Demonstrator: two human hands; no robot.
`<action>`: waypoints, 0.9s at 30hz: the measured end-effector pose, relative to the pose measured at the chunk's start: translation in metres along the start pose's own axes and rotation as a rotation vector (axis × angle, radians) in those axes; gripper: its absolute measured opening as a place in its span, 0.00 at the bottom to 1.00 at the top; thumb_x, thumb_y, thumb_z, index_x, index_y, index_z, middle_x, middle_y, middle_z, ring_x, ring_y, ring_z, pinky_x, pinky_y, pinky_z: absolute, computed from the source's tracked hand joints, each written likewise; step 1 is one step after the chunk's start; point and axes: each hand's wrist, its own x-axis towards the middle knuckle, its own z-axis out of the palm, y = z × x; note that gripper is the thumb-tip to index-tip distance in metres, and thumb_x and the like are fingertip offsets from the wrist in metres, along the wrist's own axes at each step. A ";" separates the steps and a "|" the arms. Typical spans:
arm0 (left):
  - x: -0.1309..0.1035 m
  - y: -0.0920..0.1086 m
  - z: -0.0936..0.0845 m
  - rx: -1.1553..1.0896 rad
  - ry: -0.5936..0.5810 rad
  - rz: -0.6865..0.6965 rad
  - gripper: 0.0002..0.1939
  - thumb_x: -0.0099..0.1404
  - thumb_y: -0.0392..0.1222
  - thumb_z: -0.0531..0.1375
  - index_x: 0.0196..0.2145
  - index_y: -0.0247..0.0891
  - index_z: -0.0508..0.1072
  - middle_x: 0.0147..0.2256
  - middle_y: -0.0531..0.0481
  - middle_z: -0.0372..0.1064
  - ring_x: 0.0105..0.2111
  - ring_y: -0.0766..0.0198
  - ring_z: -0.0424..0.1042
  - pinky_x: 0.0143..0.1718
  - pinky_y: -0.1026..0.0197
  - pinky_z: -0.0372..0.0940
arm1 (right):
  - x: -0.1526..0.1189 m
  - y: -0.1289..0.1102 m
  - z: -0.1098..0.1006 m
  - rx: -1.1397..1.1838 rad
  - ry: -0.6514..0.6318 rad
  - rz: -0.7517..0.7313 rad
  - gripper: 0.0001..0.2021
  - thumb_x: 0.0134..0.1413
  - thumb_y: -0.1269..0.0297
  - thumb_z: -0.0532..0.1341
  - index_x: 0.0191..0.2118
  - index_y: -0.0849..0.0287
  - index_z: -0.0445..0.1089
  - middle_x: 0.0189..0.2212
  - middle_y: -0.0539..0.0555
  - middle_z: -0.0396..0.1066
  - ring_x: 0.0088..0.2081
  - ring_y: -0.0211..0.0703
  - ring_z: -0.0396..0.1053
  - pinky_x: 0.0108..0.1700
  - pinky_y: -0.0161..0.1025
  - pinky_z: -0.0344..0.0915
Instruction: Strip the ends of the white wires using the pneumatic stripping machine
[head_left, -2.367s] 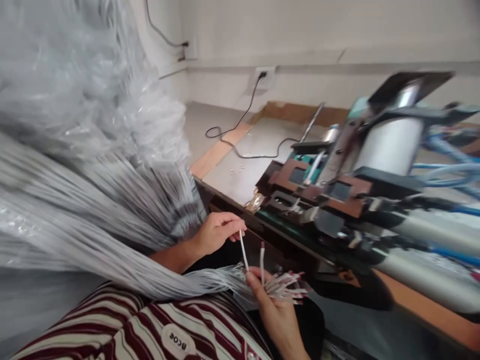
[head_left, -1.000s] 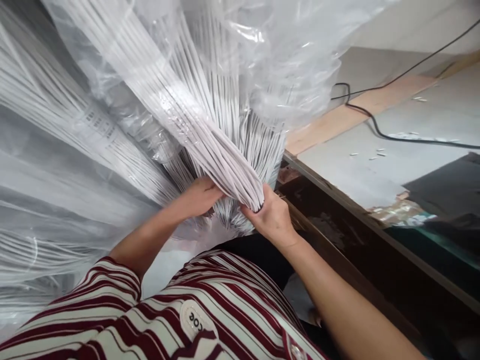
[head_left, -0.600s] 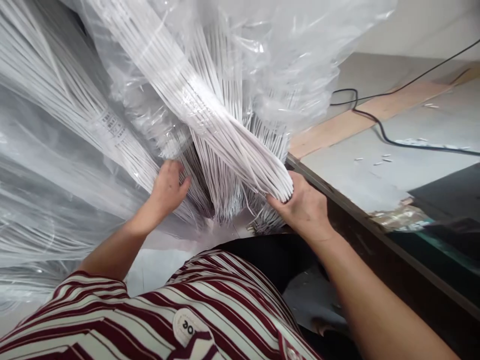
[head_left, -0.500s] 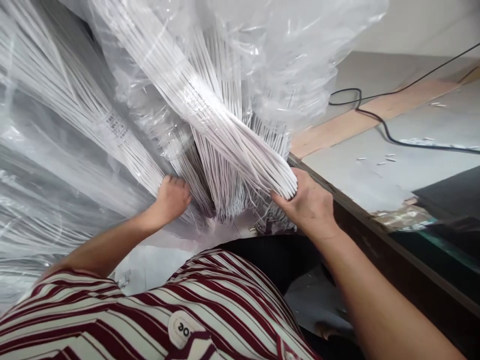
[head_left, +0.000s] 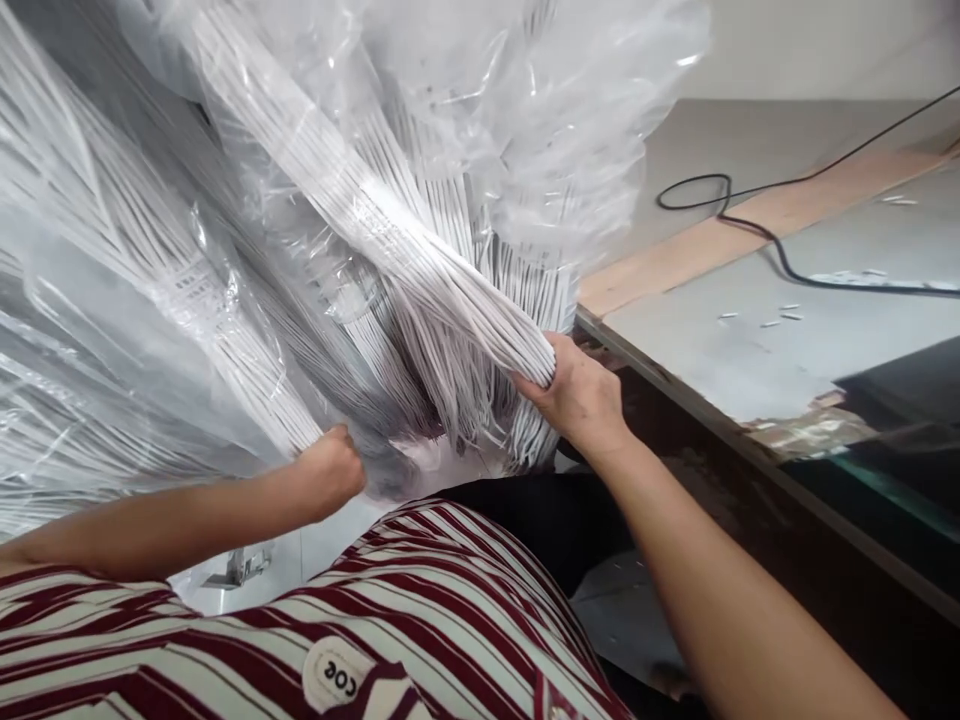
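My right hand point(head_left: 577, 392) is wrapped round the near end of a thick bundle of white wires point(head_left: 439, 270), which slants up and away to the left. Closed at the end of another bundle of white wires point(head_left: 259, 375), my left hand point(head_left: 330, 474) sits lower and nearer my body. Clear plastic film with a printed label wraps that left bundle. Between the two hands hang more white wires point(head_left: 450, 395) with loose cut ends. The fingertips of my left hand are hidden from view.
Clear plastic sheeting point(head_left: 555, 130) covers wires at the back. On the right is a table point(head_left: 675, 340) with a dark edge, bearing a black cable point(head_left: 765, 235), a wooden strip point(head_left: 645, 270) and several small white pieces point(head_left: 791, 316). More plastic-wrapped wires lie at far left.
My right hand has moved left and slightly inward with its wire bundle. My left hand has pulled its bundle down toward my body. Both hands keep their grip.
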 end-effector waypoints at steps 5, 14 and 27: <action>-0.006 0.011 -0.014 -0.056 0.110 0.215 0.08 0.49 0.29 0.57 0.16 0.37 0.68 0.17 0.47 0.70 0.20 0.62 0.65 0.27 0.57 0.53 | 0.007 -0.010 0.023 0.018 -0.041 0.012 0.20 0.46 0.55 0.58 0.45 0.57 0.61 0.32 0.57 0.71 0.32 0.55 0.69 0.28 0.41 0.57; 0.008 -0.005 0.005 -0.279 -0.026 -0.017 0.03 0.50 0.33 0.59 0.22 0.35 0.73 0.23 0.42 0.73 0.23 0.56 0.70 0.24 0.58 0.56 | 0.004 -0.009 0.025 -0.045 0.018 -0.121 0.18 0.48 0.56 0.56 0.45 0.59 0.61 0.30 0.57 0.72 0.31 0.52 0.70 0.29 0.40 0.58; 0.059 -0.067 0.025 -1.001 0.294 -0.959 0.17 0.56 0.47 0.57 0.40 0.33 0.69 0.36 0.43 0.71 0.35 0.58 0.70 0.33 0.57 0.64 | -0.001 0.000 0.001 -0.071 0.034 -0.185 0.17 0.51 0.56 0.52 0.44 0.60 0.62 0.29 0.59 0.72 0.29 0.52 0.69 0.27 0.41 0.58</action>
